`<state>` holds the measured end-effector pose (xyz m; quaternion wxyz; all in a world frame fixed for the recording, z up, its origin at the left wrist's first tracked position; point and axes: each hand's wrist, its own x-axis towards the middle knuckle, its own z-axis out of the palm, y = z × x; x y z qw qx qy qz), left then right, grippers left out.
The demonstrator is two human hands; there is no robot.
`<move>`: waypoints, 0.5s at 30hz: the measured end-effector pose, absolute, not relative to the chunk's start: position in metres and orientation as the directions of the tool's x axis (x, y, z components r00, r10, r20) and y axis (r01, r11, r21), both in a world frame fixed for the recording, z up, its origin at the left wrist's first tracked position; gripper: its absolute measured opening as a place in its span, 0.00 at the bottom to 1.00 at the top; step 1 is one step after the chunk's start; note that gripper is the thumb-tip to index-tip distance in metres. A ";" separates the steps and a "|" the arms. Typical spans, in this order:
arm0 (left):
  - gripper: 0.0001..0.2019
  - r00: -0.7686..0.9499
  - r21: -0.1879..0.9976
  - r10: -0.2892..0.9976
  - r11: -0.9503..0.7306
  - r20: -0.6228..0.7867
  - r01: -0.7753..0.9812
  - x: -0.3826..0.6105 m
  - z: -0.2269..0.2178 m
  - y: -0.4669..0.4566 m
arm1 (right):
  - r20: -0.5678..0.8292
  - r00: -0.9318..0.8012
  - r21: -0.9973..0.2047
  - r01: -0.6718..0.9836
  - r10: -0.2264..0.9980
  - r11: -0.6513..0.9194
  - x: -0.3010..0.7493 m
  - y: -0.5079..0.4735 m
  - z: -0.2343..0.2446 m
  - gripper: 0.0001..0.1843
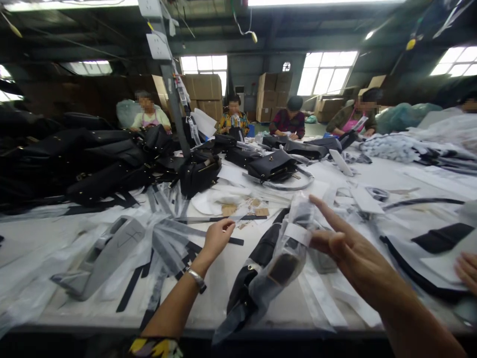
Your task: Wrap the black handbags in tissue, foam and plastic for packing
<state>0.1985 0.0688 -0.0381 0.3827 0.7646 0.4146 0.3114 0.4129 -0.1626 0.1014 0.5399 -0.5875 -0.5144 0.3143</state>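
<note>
My left hand (pixel 219 237), with a silver bracelet at its wrist, is over the table beside several dark strips (pixel 238 241). Its fingers are curled together, and I cannot make out whether anything is in them. My right hand (pixel 348 251) has its fingers stretched out, the index finger pointing up and left. Its fingertips are at the edge of a clear plastic wrapping (pixel 298 219) with a white band round it. This wrapped piece lies against a black bag (pixel 257 253) that stands tilted near the table's front edge.
Left lies a grey stiff piece (pixel 112 253) with a handwritten mark, beside film-covered strips (pixel 167 238). Black bags (pixel 93 159) are heaped behind; another black bag (pixel 272 166) lies mid-table. Several co-workers sit opposite. Another person's hand (pixel 468 272) is at the right edge. A post (pixel 173 94) rises left of centre.
</note>
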 end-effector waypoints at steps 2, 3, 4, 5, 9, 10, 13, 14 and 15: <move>0.13 0.496 0.799 0.860 -0.379 0.119 0.467 0.217 -0.050 0.085 | 0.196 0.323 -0.899 0.437 0.926 0.038 0.423 -0.168 0.096 0.43; 0.13 0.508 0.781 0.855 -0.386 0.103 0.492 0.226 -0.055 0.092 | 0.192 0.341 -0.869 0.494 0.920 -0.002 0.427 -0.171 0.093 0.41; 0.13 0.520 0.767 0.849 -0.392 0.090 0.508 0.235 -0.059 0.098 | 0.181 0.353 -0.847 0.530 0.918 -0.036 0.431 -0.172 0.090 0.40; 0.14 0.532 0.757 0.843 -0.398 0.079 0.518 0.243 -0.062 0.102 | 0.173 0.361 -0.834 0.548 0.917 -0.058 0.435 -0.174 0.088 0.39; 0.14 0.576 0.774 0.817 -0.388 0.036 0.501 0.263 -0.060 0.115 | 0.200 0.405 -0.812 0.579 0.892 -0.081 0.445 -0.175 0.084 0.33; 0.14 0.586 0.792 0.810 -0.373 0.024 0.484 0.265 -0.055 0.118 | 0.223 0.429 -0.803 0.590 0.875 -0.084 0.446 -0.174 0.085 0.31; 0.14 0.622 0.866 0.783 -0.312 0.002 0.390 0.262 -0.025 0.129 | 0.312 0.509 -0.773 0.627 0.802 -0.097 0.449 -0.167 0.097 0.27; 0.14 0.634 0.892 0.773 -0.291 0.007 0.346 0.260 -0.010 0.133 | 0.345 0.528 -0.771 0.631 0.776 -0.087 0.449 -0.163 0.102 0.26; 0.14 0.646 0.915 0.763 -0.276 0.021 0.295 0.258 0.006 0.135 | 0.374 0.536 -0.775 0.629 0.757 -0.062 0.448 -0.158 0.108 0.24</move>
